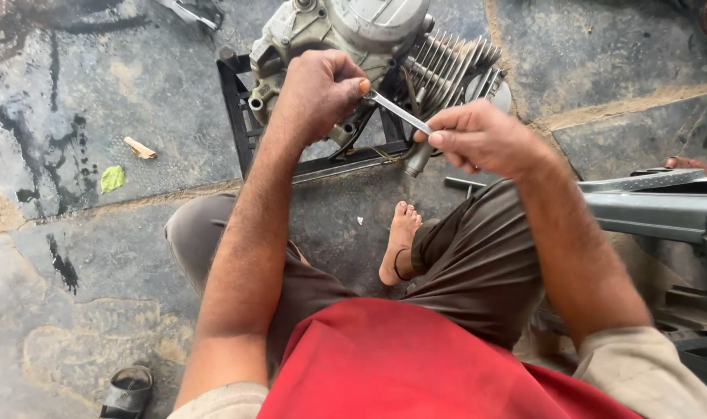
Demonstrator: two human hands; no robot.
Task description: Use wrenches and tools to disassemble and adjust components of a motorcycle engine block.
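Note:
A small grey engine (353,27) with cooling fins (454,66) sits on a black metal stand (241,124) on the stone floor. My left hand (318,93) pinches one end of a thin flat metal strip (400,112) in front of the engine. My right hand (481,140) grips the strip's other end and also holds a short metal socket-like tool (417,159) that pokes out below the fingers. Both hands hover just above the stand's near rail.
I sit cross-legged, a bare foot (400,240) tucked in front of me. A grey metal frame (656,206) lies at the right. A sandal (127,392) lies bottom left. A green leaf (112,178) and a wood scrap (140,147) lie on the oil-stained floor.

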